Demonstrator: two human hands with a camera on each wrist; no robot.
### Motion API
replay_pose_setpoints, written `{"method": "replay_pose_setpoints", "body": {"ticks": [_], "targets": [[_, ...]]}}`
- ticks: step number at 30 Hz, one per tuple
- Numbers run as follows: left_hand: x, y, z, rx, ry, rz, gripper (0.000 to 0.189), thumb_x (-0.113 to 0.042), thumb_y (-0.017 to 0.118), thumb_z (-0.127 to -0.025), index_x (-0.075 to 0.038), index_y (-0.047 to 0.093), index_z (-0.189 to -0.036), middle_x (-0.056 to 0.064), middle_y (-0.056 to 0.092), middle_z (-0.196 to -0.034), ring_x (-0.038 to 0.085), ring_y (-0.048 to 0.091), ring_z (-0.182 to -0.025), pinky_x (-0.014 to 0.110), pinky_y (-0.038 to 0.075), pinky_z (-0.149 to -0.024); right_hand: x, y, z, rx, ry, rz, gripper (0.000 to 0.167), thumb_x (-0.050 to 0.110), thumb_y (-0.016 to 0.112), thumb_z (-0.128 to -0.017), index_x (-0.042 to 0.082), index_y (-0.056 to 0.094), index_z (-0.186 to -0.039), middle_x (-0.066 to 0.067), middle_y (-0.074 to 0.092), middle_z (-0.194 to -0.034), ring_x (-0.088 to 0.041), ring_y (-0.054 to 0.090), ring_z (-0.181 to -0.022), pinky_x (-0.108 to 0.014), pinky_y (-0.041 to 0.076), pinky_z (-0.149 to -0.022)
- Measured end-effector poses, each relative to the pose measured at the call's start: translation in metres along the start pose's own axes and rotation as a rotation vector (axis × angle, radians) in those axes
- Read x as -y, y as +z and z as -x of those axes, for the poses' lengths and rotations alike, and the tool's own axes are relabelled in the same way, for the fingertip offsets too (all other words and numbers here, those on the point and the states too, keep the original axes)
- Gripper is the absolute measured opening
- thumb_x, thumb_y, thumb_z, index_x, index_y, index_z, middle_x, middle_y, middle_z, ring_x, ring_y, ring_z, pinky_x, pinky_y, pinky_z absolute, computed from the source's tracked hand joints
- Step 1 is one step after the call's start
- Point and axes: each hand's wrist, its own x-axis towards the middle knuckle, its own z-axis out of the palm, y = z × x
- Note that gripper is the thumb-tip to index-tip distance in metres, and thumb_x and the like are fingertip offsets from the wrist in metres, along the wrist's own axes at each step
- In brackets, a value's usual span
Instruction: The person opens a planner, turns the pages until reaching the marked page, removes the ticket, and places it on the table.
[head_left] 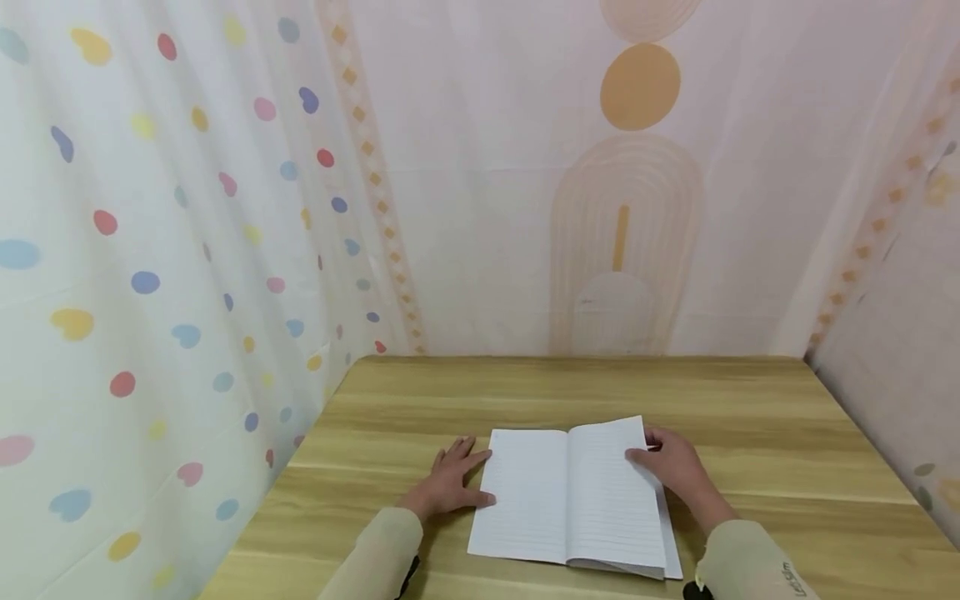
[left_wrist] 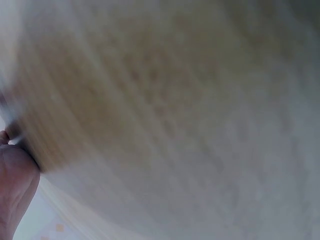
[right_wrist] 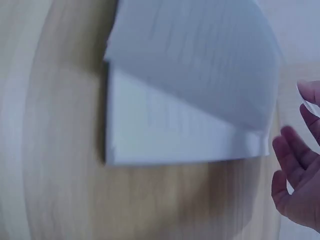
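An open notebook (head_left: pixel 525 500) with white lined pages lies on the wooden table (head_left: pixel 360 400). Its right-hand page (head_left: pixel 615 492) is lifted off the pages beneath. The right hand (head_left: pixel 677 468) pinches that page near its upper outer edge, thumb on top. In the right wrist view, the raised page (right_wrist: pixel 200 60) bends above the lower pages (right_wrist: pixel 165 125), with the right hand (right_wrist: pixel 302 175) at the side. Fingers spread, the left hand (head_left: pixel 450 485) rests by the notebook's left edge, its thumb and index tip on the border. The left wrist view is blurred, showing only part of the left hand (left_wrist: pixel 17 185).
Behind the table hangs a pale curtain (head_left: pixel 480 250) with printed arches. To the left is a curtain with coloured dots (head_left: pixel 187 375), and a patterned cloth (head_left: pixel 915 333) hangs at the right. Bare tabletop surrounds the notebook.
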Motion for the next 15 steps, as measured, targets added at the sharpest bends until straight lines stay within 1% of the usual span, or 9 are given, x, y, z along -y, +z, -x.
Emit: {"method": "replay_pose_setpoints", "body": {"ticks": [3, 7, 9, 11, 13, 15], "targets": [[0.000, 0.001, 0.000, 0.003, 0.007, 0.000, 0.082, -0.048, 0.075, -0.086, -0.011, 0.042, -0.151, 0.022, 0.015, -0.162, 0.040, 0.006, -0.150, 0.058, 0.003, -0.118, 0.003, 0.000, -0.001, 0.016, 0.010, -0.059, 0.041, 0.018, 0.072, -0.090, -0.006, 0.061, -0.122, -0.017, 0.065, -0.108, -0.030, 0.057, -0.096, -0.045, 0.048, -0.085], [0.000, 0.000, -0.001, 0.000, 0.014, 0.002, 0.082, -0.048, 0.075, -0.086, -0.011, 0.042, -0.151, 0.021, 0.015, -0.162, 0.040, 0.006, -0.150, 0.058, 0.003, -0.118, 0.008, -0.001, -0.001, 0.046, -0.007, -0.106, 0.053, 0.015, 0.070, -0.091, -0.008, 0.052, -0.135, -0.023, 0.063, -0.117, -0.033, 0.059, -0.105, -0.047, 0.049, -0.090], [0.000, 0.000, -0.001, 0.000, 0.013, 0.007, 0.082, -0.048, 0.075, -0.086, -0.011, 0.042, -0.151, 0.021, 0.015, -0.162, 0.040, 0.005, -0.150, 0.058, 0.002, -0.118, 0.012, -0.002, -0.002, 0.057, -0.013, -0.139, 0.056, 0.013, 0.070, -0.091, -0.008, 0.049, -0.139, -0.024, 0.063, -0.120, -0.032, 0.060, -0.103, -0.044, 0.051, -0.084], [0.000, 0.000, -0.001, -0.001, 0.013, 0.008, 0.082, -0.048, 0.075, -0.086, -0.011, 0.043, -0.151, 0.021, 0.015, -0.162, 0.040, 0.005, -0.150, 0.058, 0.002, -0.118, 0.015, -0.002, -0.002, 0.067, -0.025, -0.182, 0.059, 0.011, 0.069, -0.091, -0.007, 0.047, -0.142, -0.025, 0.063, -0.120, -0.028, 0.061, -0.097, -0.039, 0.052, -0.076], [0.000, 0.000, 0.000, -0.001, 0.011, 0.013, 0.082, -0.047, 0.075, -0.085, -0.011, 0.043, -0.151, 0.022, 0.015, -0.162, 0.041, 0.005, -0.150, 0.059, 0.002, -0.117, 0.019, -0.001, -0.001, 0.078, -0.039, -0.223, 0.061, 0.007, 0.069, -0.090, -0.007, 0.045, -0.144, -0.026, 0.064, -0.120, -0.024, 0.061, -0.090, -0.035, 0.051, -0.067], [-0.001, -0.001, 0.000, 0.001, 0.009, 0.010, 0.082, -0.048, 0.075, -0.085, -0.010, 0.043, -0.151, 0.023, 0.015, -0.162, 0.041, 0.005, -0.149, 0.059, 0.002, -0.117, 0.021, 0.000, -0.001, 0.088, -0.051, -0.269, 0.062, 0.003, 0.068, -0.089, -0.007, 0.044, -0.145, -0.026, 0.064, -0.121, -0.020, 0.061, -0.085, -0.033, 0.050, -0.062]]}}
